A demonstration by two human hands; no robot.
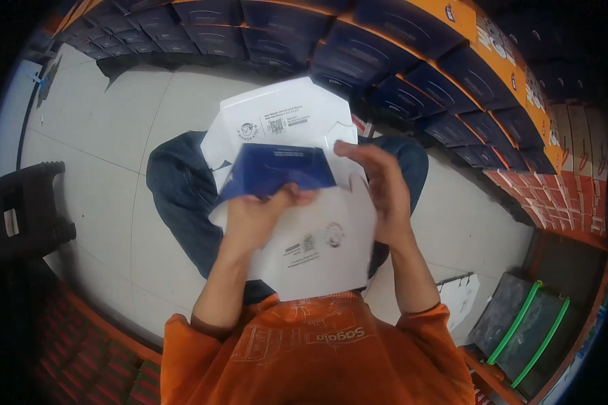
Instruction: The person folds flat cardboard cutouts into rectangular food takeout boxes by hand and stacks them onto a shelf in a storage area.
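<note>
A pale tiled floor is seen below, bordered at the top and right by long rows of dark blue boxes with orange edges, with red ones stacked further right. A black stool is placed on the floor at the left, and a dark bin with green handles is set at the lower right, beside a small white printed sheet. Legs in dark jeans are stretched out under the work. A flat white carton blank, printed on its white side and dark blue on the other, is held above the lap, between both hands. Its blue flap is folded over toward the middle. The flap's lower edge is pinched by the curled left hand. The right hand is laid with fingers loosely spread against the blank's right edge.
</note>
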